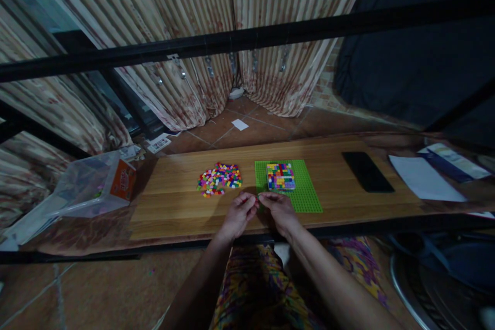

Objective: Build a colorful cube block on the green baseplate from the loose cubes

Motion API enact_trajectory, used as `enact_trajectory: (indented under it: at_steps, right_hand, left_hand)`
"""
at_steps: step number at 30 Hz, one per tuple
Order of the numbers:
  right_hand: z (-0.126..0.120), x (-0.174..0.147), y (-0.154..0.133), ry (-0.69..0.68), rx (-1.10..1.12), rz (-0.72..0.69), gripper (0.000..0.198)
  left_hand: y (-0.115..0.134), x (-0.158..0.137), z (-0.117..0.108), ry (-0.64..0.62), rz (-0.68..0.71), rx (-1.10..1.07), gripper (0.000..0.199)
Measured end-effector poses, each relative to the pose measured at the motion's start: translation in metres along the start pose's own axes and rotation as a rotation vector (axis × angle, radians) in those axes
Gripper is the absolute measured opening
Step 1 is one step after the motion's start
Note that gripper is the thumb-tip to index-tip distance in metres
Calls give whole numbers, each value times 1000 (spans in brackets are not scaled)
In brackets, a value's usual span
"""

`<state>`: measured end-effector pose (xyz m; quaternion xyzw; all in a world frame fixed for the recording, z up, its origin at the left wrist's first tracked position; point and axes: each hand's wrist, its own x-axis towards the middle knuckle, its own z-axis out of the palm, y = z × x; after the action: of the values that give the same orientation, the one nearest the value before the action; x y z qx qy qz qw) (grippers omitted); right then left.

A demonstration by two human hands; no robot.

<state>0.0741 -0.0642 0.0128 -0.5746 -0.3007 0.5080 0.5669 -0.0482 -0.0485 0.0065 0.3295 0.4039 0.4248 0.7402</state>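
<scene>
My left hand [242,211] and my right hand [276,207] meet at the fingertips, near the front left corner of a green baseplate [305,191]. Both are closed in a pinch. A small reddish bit, perhaps a toy brick, shows at the left fingertips; what the right fingers pinch is too small to make out. On the baseplate, just beyond the right hand, stands a square block built of many-coloured toy bricks [280,177]. A loose pile of small coloured bricks [220,178] lies on the wooden board, beyond and to the left of my left hand.
The wooden board [170,201] carries a black flat slab [367,171] at right, with white paper [425,178] beside it. At left stands a clear plastic box [93,185] with an orange label. A black metal bar [240,41] crosses beyond the board, before striped curtains [185,0].
</scene>
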Motion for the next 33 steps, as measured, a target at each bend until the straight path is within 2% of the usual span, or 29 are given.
enact_trajectory:
  at_steps: [5, 11, 14, 18, 25, 33]
  right_hand:
    - [-14, -3, -6, 51, 44, -12, 30]
    - [-59, 16, -19, 297, -111, -260, 26]
    - [-79, 31, -21, 388, -178, -314, 28]
    - [-92, 42, -18, 344, -318, -354, 30]
    - [-93, 47, -16, 264, -442, -413, 26]
    - [-91, 50, -20, 232, -391, -383, 22]
  left_hand:
    - [1, 1, -1, 25, 0, -59, 28]
    - [3, 0, 0, 27, -27, -108, 27]
    - [4, 0, -1, 26, -38, -114, 28]
    - [6, -1, -1, 11, -45, -107, 28]
    - [7, -3, 1, 26, -50, -107, 29]
    - [5, 0, -3, -20, -42, -111, 27]
